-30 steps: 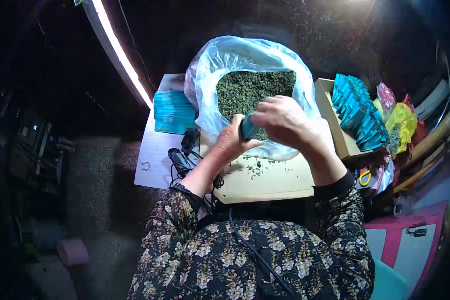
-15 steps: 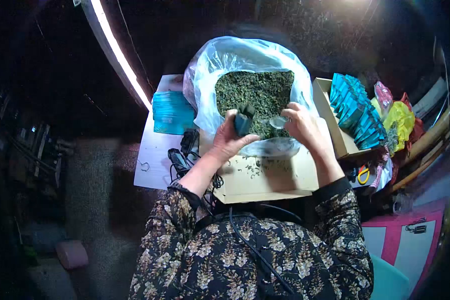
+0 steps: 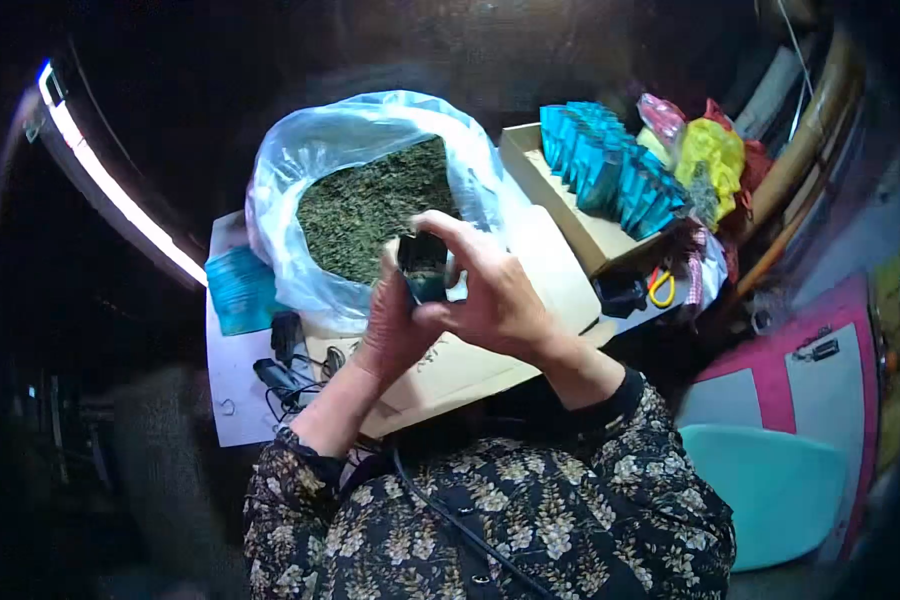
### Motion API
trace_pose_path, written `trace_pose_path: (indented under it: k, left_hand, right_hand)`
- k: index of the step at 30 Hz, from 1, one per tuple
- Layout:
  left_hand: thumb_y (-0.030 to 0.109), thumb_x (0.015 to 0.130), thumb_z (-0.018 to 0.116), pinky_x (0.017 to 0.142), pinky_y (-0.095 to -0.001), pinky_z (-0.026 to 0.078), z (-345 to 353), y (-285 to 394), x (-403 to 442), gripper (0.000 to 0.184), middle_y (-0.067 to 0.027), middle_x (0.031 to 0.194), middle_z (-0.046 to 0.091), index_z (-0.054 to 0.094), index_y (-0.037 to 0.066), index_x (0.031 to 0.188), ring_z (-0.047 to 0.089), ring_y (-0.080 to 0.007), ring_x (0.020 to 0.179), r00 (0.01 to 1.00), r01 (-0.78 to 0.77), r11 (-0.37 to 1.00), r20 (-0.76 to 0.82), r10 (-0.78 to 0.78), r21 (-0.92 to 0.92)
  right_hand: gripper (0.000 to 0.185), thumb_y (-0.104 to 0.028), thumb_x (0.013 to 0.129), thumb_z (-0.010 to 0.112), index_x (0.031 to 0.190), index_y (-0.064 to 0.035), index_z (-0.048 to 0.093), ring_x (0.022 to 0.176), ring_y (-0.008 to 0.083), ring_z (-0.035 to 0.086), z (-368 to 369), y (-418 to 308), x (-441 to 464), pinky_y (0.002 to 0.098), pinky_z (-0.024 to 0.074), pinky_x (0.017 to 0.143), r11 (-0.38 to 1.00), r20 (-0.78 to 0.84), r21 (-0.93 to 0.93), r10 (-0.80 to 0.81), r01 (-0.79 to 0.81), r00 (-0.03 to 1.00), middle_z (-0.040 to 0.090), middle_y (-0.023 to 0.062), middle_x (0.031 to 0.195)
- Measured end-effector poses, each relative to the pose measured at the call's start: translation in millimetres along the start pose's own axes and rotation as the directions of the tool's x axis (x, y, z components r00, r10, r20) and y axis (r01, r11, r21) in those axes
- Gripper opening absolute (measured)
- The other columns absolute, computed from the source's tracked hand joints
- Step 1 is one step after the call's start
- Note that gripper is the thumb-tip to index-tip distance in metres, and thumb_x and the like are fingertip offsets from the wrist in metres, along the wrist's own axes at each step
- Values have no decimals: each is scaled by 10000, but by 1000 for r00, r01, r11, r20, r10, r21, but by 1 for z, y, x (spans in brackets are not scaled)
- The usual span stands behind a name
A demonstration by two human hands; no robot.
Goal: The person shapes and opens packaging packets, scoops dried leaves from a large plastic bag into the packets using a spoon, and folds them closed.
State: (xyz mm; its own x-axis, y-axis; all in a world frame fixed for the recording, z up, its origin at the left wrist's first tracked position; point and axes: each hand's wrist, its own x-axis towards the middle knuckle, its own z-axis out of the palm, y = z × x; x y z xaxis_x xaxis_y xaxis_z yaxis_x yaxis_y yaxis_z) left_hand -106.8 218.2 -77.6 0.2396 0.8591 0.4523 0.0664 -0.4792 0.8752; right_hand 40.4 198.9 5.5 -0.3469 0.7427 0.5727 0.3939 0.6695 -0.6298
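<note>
A small dark teal packet (image 3: 426, 275) stands upright between my two hands, its dark opening facing up. My left hand (image 3: 395, 318) grips its left side. My right hand (image 3: 490, 295) holds its right side, with a bit of something clear or pale near the fingers that I cannot make out. Behind them lies a large clear plastic bag (image 3: 285, 190) with its mouth wide open, full of dark green dried leaves (image 3: 370, 205). A flat piece of cardboard (image 3: 450, 375) with loose leaf bits lies under my hands.
Flat teal packets (image 3: 240, 290) are stacked at the left, near a black adapter with cables (image 3: 285, 377). At the right, a cardboard box (image 3: 550, 205) holds several teal packets (image 3: 610, 165), beside yellow bags (image 3: 710, 165) and yellow-handled scissors (image 3: 661, 288). A turquoise basin (image 3: 765, 495) is lower right.
The view has turned, so the table appears shifted left. My right hand, apart from the packet half a second ago, has come back to it. My left hand still holds it.
</note>
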Motion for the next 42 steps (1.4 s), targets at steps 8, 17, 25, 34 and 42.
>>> trace_pose_path:
  k: [8, 17, 25, 34, 42]
  left_hand:
    - [193, 748, 760, 862, -401, 489, 48, -9, -9, 661, -172, 1092, 593, 377, 50, 1266, 608, -297, 1019, 960, 138, 958, 205, -192, 252]
    - [189, 715, 764, 874, -433, 484, 41, -8, -17, 662, -211, 1129, 606, 424, 51, 1266, 604, -374, 1055, 942, 118, 949, 270, -200, 292]
    - [188, 749, 738, 864, -401, 494, 41, -47, -16, 617, -176, 1123, 626, 441, 73, 1278, 627, -327, 1030, 909, 132, 942, 342, -240, 310]
    - [385, 694, 787, 834, -480, 485, 37, -22, -9, 722, -209, 1057, 610, 439, 48, 1229, 595, -418, 972, 944, 167, 913, 208, -257, 371]
    - [343, 660, 804, 836, -486, 455, 41, -19, -16, 773, -191, 1078, 554, 402, 34, 1244, 544, -400, 972, 996, -64, 754, 84, 12, 654]
  right_hand:
    - [714, -175, 684, 735, 1323, -50, 443, 1092, 381, 580, -14, 37, -68, 412, 492, 916, 959, 38, -87, 275, -270, 961, 568, 210, 1198]
    - [722, -145, 663, 730, 1325, -51, 457, 1053, 369, 601, -1, 49, -74, 421, 502, 882, 985, 5, -127, 123, -121, 992, 579, 210, 1189]
    - [812, -176, 650, 757, 1376, -81, 407, 931, 365, 641, -2, 45, -77, 418, 523, 806, 978, -40, -27, 204, -205, 978, 606, 199, 1098]
    - [765, -200, 674, 773, 1342, -72, 424, 888, 366, 646, 7, 49, -76, 402, 521, 780, 874, -86, 105, 483, -474, 871, 612, 212, 1065]
    - [610, -176, 668, 762, 1204, -33, 510, 870, 359, 661, 15, 57, -76, 391, 525, 795, 931, -218, 13, 358, -364, 908, 635, 216, 1018]
